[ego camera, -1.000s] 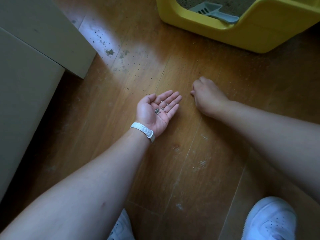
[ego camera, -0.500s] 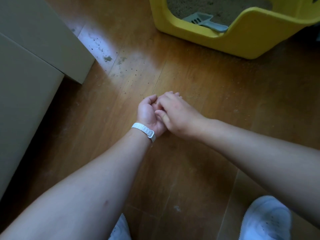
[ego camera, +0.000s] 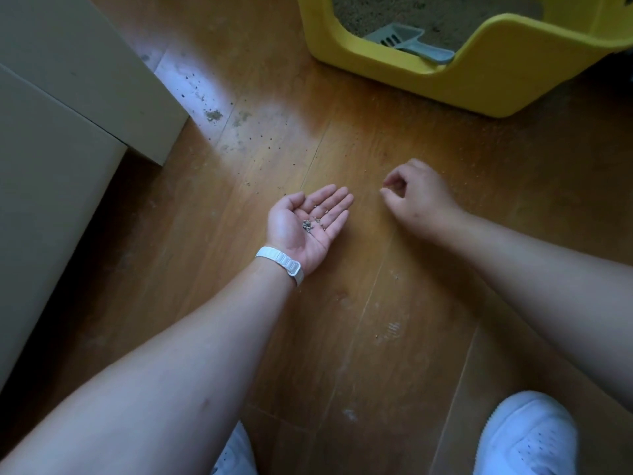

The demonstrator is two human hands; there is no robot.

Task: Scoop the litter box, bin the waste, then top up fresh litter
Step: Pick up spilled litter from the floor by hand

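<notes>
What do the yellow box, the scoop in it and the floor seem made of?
Box: likely moulded plastic, smooth rounded walls. Scoop: grey plastic apparently, thin and slotted. Floor: wood or laminate planks, glossy, showing grain and seams.

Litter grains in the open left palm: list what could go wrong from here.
1. The small grey litter grains lie loose on the flat, upturned left hand; a tilt could spill them onto the brown wooden floor.
2. The right hand, fingers curled near the floor, is far from the scattered dark specks beside the beige cabinet; those may be missed.
</notes>
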